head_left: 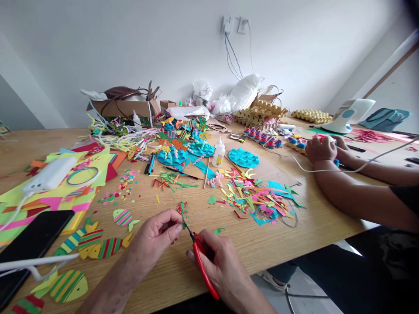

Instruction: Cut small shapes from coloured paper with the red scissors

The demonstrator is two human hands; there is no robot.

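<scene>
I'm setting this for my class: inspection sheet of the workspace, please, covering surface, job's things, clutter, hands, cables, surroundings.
Surface: wooden table, strewn with paper.
Job's things: red-handled scissors; striped paper fish lying at left.
Clutter: paper scraps, glue bottle standing upright, black phone.
Hands: right hand holds the scissors; left hand near their tips, its grip unclear.
Cables: white cable passes before a co-worker's arms; wires hang from wall sockets.
Surroundings: white wall; co-worker's hands at right.
</scene>
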